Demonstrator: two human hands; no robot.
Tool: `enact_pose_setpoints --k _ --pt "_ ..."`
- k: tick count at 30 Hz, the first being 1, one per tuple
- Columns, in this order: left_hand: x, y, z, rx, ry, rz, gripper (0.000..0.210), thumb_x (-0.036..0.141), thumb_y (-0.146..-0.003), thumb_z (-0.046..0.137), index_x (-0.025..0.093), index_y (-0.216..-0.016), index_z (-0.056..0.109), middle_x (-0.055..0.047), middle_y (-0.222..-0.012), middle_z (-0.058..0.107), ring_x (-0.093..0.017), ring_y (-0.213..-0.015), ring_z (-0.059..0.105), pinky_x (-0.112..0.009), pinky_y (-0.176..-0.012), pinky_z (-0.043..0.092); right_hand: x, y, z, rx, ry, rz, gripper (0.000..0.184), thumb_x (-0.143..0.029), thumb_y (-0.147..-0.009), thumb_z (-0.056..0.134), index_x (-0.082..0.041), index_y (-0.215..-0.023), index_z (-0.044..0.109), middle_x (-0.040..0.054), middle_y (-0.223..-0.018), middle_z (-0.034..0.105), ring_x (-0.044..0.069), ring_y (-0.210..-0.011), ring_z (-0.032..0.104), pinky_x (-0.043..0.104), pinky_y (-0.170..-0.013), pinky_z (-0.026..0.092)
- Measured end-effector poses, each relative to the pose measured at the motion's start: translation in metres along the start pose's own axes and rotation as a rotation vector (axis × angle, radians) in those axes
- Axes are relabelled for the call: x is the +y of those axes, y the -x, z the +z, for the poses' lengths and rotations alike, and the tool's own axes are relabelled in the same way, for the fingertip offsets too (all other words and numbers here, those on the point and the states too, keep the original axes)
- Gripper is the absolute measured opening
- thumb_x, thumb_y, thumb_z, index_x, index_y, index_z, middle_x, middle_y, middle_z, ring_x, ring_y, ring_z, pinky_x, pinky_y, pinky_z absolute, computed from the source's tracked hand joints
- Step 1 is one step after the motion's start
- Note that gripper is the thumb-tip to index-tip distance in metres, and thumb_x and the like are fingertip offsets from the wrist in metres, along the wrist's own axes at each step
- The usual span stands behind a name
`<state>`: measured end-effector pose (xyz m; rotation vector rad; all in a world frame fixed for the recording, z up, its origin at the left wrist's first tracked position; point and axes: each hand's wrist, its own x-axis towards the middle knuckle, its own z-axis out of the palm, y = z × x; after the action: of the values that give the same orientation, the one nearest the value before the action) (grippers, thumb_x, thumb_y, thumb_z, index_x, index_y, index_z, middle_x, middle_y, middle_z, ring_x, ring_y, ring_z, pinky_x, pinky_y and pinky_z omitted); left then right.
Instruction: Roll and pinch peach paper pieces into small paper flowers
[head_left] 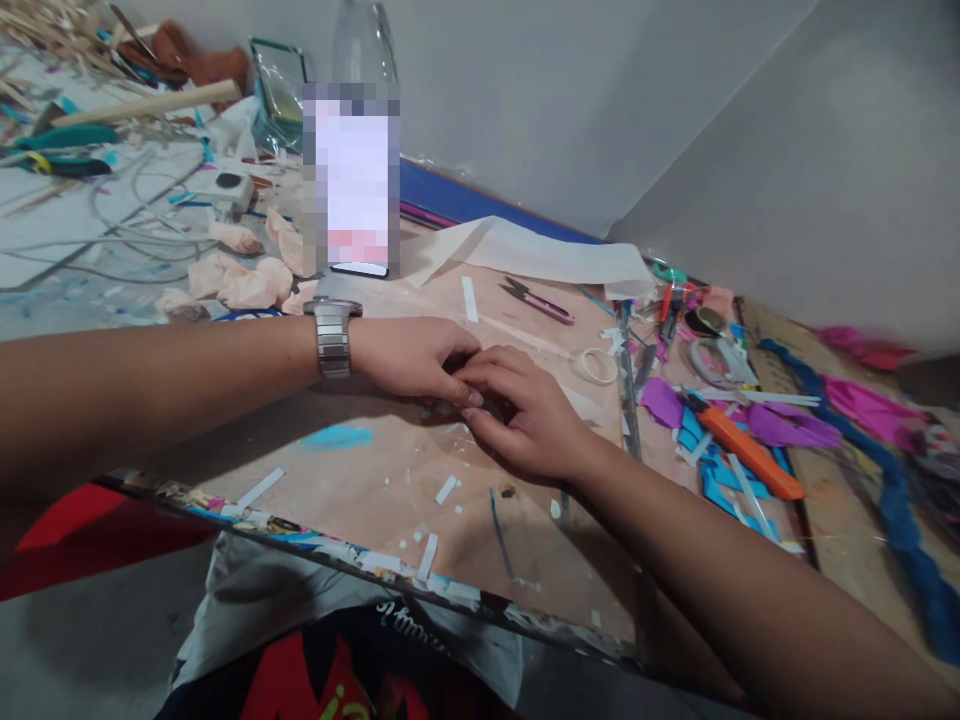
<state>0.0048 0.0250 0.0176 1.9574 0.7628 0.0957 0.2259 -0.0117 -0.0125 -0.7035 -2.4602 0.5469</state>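
Observation:
My left hand (412, 357), with a metal watch (332, 338) on its wrist, meets my right hand (529, 412) above the middle of the tabletop (375, 500). Their fingertips and thumbs touch. Both hands are closed in a pinch, and whatever is between the fingers, if anything, is hidden. Behind them lie thread snips (536, 300) and a white paper strip (469, 299). To the right of my right hand is a roll of tape (596, 366). Smaller white strips (447, 489) are scattered nearer to me.
A lit, blurred phone (358, 190) leans upright against a glass bottle (365, 40). Crumpled peach paper (240, 280), cables and green-handled pliers (67, 138) clutter the left. At the right lie an orange cutter (750, 450) and coloured scraps (795, 425). A cream sheet (525, 250) curls at the back.

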Motion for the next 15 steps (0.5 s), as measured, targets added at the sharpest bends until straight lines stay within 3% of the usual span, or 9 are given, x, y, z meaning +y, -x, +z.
enact_pose_setpoints --k 15 --pt "0.0010 0.0007 0.0006 0.007 0.013 0.024 0.029 0.039 -0.091 0.068 0.014 -0.106 0.070 -0.004 -0.087 0.075 -0.014 -0.076 0.063 -0.026 -0.071 0.041 0.0006 -0.0010 0.0004 0.001 -0.011 -0.036 0.024 -0.021 -0.093 0.062 -0.019 -0.116 0.068 0.0051 -0.114 0.070 0.013 -0.109 0.065 0.031 -0.099 0.053"
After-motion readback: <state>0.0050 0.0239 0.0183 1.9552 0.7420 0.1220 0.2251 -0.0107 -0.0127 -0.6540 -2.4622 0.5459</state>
